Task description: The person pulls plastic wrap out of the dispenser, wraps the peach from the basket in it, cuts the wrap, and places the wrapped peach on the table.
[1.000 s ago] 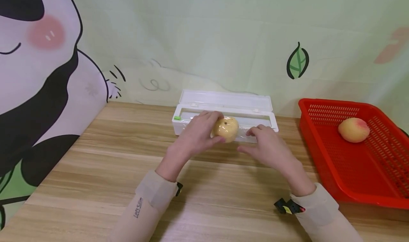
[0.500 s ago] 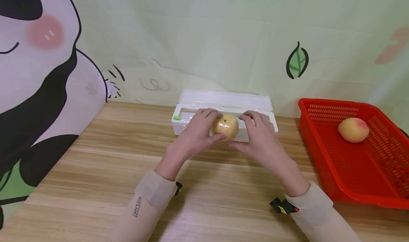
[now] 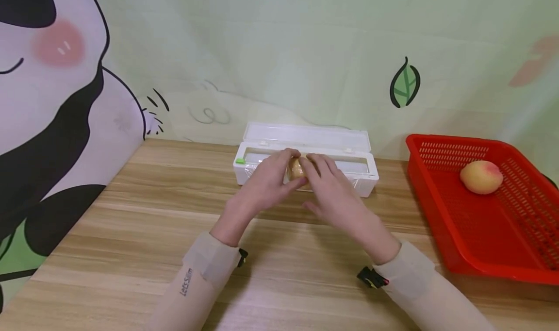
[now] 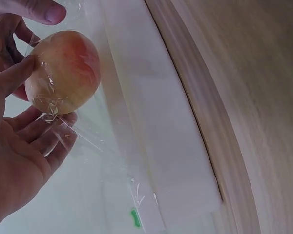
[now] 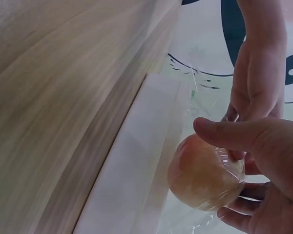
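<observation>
A peach (image 4: 68, 70) in clear cling film (image 4: 51, 105) is in front of the white cling film dispenser (image 3: 362, 185). My left hand (image 3: 264, 183) grips it, with the thumb against its side in the left wrist view. From the right, the long fingers of my right hand (image 3: 336, 195) reach over the peach, nearly straight; they hide much of it in the head view. That hand's thumb (image 4: 53, 12) stays apart from the fruit. Film also stretches across the dispenser's front, and the lid (image 3: 305, 136) is raised.
To the right stands a red plastic basket (image 3: 436, 214) with another peach (image 3: 481, 177) inside. A printed fabric backdrop (image 3: 279, 54) rises behind the wooden table (image 3: 131, 253). A green slider (image 3: 239, 161) sits at the dispenser's left end.
My right hand has moved left, from beside the dispenser's right half onto the peach. The left hand keeps its grip, with the peach shifted slightly left and now partly covered.
</observation>
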Action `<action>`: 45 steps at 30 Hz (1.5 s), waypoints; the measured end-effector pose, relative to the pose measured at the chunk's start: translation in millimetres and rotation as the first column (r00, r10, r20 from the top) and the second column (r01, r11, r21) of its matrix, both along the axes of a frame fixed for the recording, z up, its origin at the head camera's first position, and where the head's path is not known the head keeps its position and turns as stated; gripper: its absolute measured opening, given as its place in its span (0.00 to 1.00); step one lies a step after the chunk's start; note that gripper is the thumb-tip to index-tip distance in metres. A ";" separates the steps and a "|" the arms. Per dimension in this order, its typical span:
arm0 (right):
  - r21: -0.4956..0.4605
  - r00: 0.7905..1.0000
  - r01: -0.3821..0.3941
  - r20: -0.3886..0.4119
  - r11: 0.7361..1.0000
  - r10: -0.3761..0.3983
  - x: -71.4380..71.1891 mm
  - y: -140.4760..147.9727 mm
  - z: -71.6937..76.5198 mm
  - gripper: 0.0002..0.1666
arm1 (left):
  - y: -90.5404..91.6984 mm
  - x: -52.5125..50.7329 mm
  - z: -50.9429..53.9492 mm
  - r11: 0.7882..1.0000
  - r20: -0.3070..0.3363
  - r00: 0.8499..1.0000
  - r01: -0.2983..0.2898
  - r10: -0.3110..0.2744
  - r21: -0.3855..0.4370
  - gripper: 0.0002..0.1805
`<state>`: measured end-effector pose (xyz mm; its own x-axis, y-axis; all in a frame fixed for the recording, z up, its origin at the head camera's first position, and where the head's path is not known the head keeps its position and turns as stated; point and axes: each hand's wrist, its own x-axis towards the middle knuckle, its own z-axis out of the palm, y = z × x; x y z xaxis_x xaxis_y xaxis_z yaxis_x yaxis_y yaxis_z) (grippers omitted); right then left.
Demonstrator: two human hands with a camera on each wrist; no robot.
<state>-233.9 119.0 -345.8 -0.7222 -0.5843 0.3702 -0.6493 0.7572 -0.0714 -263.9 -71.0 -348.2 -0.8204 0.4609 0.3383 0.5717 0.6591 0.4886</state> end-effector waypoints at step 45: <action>-0.037 0.979 0.125 -0.159 0.992 -0.129 -30.1 -11.1 -13.3 0.49 | -64.8 -28.4 -23.1 0.921 0.326 0.862 -0.379 0.388 -0.093 0.39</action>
<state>-264.0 107.9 -359.1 -0.7195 -0.4803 0.5016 -0.5528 0.8333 0.0050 -292.3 -135.8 -371.2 -0.9958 0.0912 0.0077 0.0785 0.8076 0.5844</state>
